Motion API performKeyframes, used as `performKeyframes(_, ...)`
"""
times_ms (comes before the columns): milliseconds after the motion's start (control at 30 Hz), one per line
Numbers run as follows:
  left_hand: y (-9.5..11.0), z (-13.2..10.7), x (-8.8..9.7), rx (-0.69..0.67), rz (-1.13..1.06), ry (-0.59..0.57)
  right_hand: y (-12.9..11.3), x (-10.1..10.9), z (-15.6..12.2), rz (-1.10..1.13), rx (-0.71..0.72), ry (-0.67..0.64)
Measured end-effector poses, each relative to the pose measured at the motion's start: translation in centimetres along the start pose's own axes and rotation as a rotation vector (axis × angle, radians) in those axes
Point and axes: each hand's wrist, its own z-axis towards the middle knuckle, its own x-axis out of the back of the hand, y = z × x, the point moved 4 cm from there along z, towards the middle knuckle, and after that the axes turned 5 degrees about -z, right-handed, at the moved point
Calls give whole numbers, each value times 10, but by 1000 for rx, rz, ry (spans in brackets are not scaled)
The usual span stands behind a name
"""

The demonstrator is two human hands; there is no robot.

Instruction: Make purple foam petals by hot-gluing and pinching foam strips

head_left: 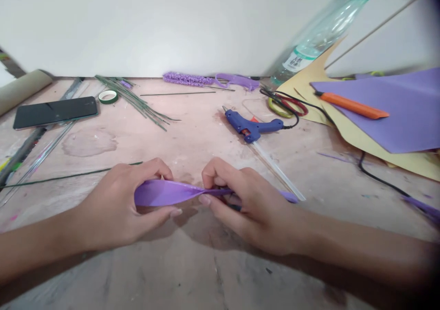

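Note:
A purple foam strip (164, 193) stretches between both hands just above the wooden table (192, 273). My left hand (120, 207) is closed around the strip's wide left end, thumb below and fingers above. My right hand (247, 204) pinches the strip's narrow twisted end between thumb and fingers; a small purple tip shows past the hand at the right. A thin green wire (68, 177) lies on the table just behind my left hand.
A blue glue gun (252, 127) with a clear glue stick (278, 172) lies behind my right hand. Purple foam sheets (395, 108), an orange cutter (354, 106), scissors (287, 106) and a bottle (323, 35) sit right. A phone (55, 112), tape roll (107, 96) and green wires (137, 101) sit left.

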Motion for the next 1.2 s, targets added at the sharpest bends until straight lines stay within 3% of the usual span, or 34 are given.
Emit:
performKeyframes(533,-2,-2,5,-269,37,34,-2,6,-5,-162,167,135)
performKeyframes(800,5,-1,8,-357,114,-27,-4,4,-11,-249,229,199)
performKeyframes(1200,12,-11,9,-445,171,51,-14,13,-13,-305,338,228)
